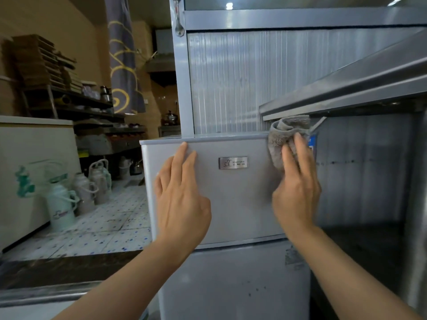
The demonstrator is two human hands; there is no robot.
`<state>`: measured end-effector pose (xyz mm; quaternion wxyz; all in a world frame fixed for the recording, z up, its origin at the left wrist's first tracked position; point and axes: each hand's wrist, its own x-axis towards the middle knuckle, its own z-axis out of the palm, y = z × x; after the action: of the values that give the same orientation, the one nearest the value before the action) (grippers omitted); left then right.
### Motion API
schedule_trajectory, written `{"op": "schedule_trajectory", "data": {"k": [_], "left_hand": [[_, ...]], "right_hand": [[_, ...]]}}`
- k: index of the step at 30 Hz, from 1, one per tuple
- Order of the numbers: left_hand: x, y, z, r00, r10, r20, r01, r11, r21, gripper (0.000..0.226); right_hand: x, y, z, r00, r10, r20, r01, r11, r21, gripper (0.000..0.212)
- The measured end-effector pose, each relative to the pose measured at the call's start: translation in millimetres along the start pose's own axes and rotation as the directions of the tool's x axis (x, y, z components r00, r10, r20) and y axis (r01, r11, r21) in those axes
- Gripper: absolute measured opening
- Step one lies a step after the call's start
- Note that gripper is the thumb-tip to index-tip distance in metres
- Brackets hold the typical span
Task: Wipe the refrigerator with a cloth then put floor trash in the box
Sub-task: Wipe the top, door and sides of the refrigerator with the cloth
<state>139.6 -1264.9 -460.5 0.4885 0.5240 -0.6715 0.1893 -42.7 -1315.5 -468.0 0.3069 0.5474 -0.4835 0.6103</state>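
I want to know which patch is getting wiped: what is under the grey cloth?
The grey cloth lies against the upper right corner of the refrigerator door, pressed there by the right hand. A blue sticker shows at its right edge. The surface beneath is covered.

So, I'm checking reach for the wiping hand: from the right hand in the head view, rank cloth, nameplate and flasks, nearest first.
1. Cloth, under the right hand fingers.
2. Nameplate, just left, on the door.
3. Flasks, far left, on the floor.
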Motion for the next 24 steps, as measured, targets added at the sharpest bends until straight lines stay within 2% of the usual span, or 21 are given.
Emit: {"op": "schedule_trajectory", "data": {"k": [2, 4, 7, 9, 12, 15, 17, 19, 24], "left_hand": [[0, 5, 2, 0.999, 0.032, 0.019, -0.031, 1.0, -0.002, 0.078], [1, 10, 5, 0.998, 0.056, 0.025, -0.056, 0.998, -0.001, 0.077], [1, 13, 9, 0.998, 0.052, 0.019, -0.052, 0.998, 0.021, 0.076], [1, 13, 11, 0.998, 0.06, 0.023, -0.061, 0.998, 0.031, 0.076], [1, 12, 15, 0.996, 0.078, 0.034, -0.08, 0.996, 0.041, 0.076], [0, 12, 18, 0.995, 0.096, 0.034, -0.098, 0.994, 0.046, 0.078], [0, 12, 21, 0.995, 0.096, 0.02, -0.097, 0.995, 0.038, 0.079], [-2, 11, 26, 0.994, 0.107, 0.017, -0.107, 0.993, 0.048, 0.079], [-16, 8, 32, 0.993, 0.11, 0.046, -0.113, 0.992, 0.06, 0.084]], "right_hand": [[-7, -31, 9, 0.999, -0.022, -0.025, 0.023, 0.998, 0.056, 0.053], [-10, -48, 16, 0.987, -0.158, -0.015, 0.159, 0.984, 0.08, 0.048], [-5, -25, 14, 0.955, -0.293, 0.046, 0.289, 0.955, 0.068, 0.048], [0, 6, 7, 0.968, -0.238, 0.081, 0.233, 0.97, 0.065, 0.052], [9, 39, -1, 0.999, -0.015, 0.038, 0.013, 0.998, 0.059, 0.054], [23, 46, 1, 0.987, 0.158, -0.008, -0.156, 0.98, 0.122, 0.055], [29, 47, 3, 0.99, 0.139, -0.023, -0.134, 0.979, 0.152, 0.056], [19, 52, 8, 0.998, 0.056, -0.01, -0.054, 0.989, 0.14, 0.06], [-92, 66, 7, 0.987, 0.04, 0.153, -0.045, 0.998, 0.031, 0.077]]}}
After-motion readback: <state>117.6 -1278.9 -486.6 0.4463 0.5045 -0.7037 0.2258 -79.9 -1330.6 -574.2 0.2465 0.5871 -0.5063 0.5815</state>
